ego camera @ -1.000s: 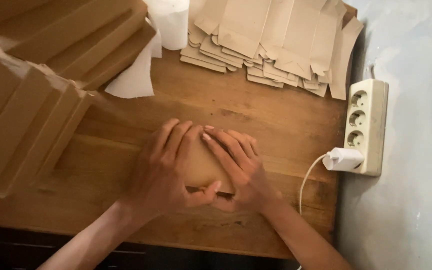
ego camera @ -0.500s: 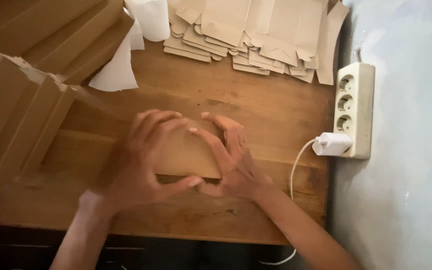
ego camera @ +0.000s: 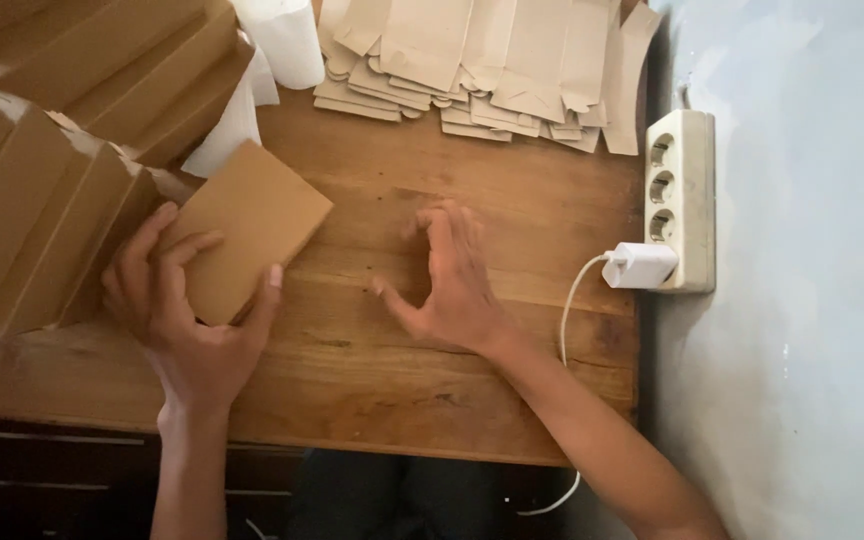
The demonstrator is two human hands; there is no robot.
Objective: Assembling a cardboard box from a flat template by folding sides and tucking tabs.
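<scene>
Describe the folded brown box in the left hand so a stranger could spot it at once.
Start at the wooden table and look to its left side, where rows of brown boxes are lined up. Just right of them, the left hand grips one flat brown cardboard box. It alone is tilted and held in fingers, while the unfolded blanks lie stacked at the far edge.

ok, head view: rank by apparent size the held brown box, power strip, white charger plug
1. Brown box, in the left hand, nearer the camera, so this rank is unsure.
2. Power strip.
3. White charger plug, clearly smallest.
</scene>
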